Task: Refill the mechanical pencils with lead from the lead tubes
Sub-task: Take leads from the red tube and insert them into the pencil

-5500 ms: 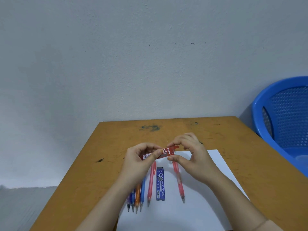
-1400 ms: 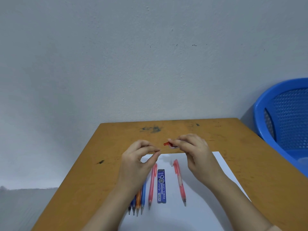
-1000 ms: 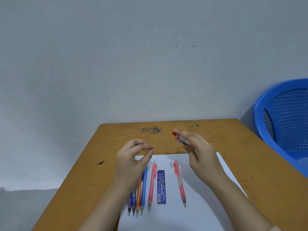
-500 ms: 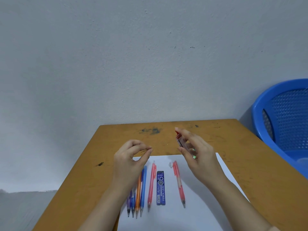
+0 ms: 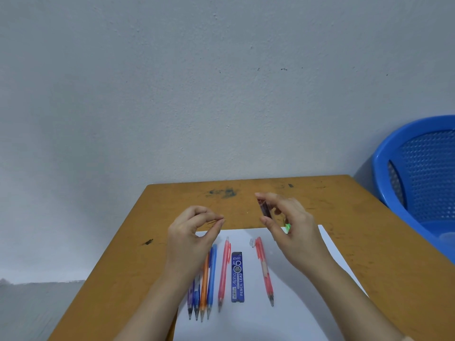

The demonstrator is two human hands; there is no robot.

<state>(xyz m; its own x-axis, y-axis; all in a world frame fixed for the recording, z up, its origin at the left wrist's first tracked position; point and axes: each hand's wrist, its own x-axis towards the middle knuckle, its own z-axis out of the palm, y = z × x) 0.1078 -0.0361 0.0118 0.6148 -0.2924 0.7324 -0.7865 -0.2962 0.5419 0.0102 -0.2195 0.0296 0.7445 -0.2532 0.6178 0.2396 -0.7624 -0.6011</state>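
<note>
The left hand [image 5: 194, 232] hovers above the tabletop [image 5: 357, 217], its thumb and forefinger pinching a thin dark lead [image 5: 213, 221]; the other fingers are curled behind. The right hand [image 5: 293, 230] is raised just across from it, gripping a reddish tube [image 5: 264, 207] between forefinger on top and thumb below. The tube stands nearly upright, tilted a little. The two hands are apart, with bare tabletop showing between them. A small green spot shows by the right palm; I cannot tell what it is.

Below the hands a white paper [image 5: 307, 303] lies on the tabletop. On it, tips toward the person, lie an orange pencil [image 5: 203, 286] and a blue pencil [image 5: 212, 279] side by side, with two darker pencils [image 5: 193, 301] partly hidden under the left forearm. Next to the right lies a pink pencil [image 5: 223, 271], then a blue tube [image 5: 237, 276] flat just beside it. Further right, apart from these, lies a second pink pencil [image 5: 265, 271], with a small clear cap [image 5: 251, 242] beside its top end.

A blue basket [image 5: 418, 173] stands off the tabletop's right edge.
</note>
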